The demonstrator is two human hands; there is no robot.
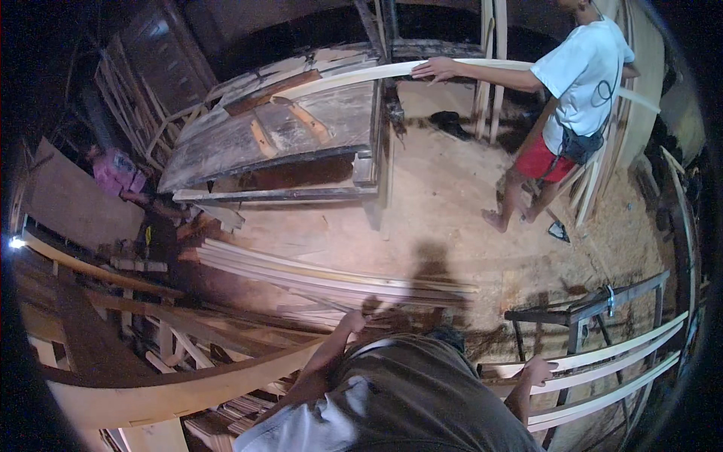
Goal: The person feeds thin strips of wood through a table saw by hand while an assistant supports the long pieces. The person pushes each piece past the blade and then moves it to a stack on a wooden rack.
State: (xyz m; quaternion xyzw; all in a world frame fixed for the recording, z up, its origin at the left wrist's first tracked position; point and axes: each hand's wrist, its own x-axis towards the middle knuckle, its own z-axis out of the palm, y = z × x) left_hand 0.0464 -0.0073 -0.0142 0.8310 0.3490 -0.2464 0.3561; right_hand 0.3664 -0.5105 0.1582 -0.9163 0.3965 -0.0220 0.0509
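Right hand (537,371) is resting at the top pale wooden slat (602,354), lower right; can't tell if fingers are closing on it. Left hand (352,322) is hanging near a slat bundle (331,280), bottom centre; grip unclear. Upper right, a co-worker (584,83) is laying one hand on a long strip (361,74) reaching over the worktable (218,154).

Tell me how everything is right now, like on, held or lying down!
Left grip: what it holds is unclear
Right grip: at the top pale strip
Bright light: on
Long board: held by the worker in white, end over the worktable
Worktable: standing, wood pieces on top
Floor strips: lying in a loose pile
Dark frame: standing
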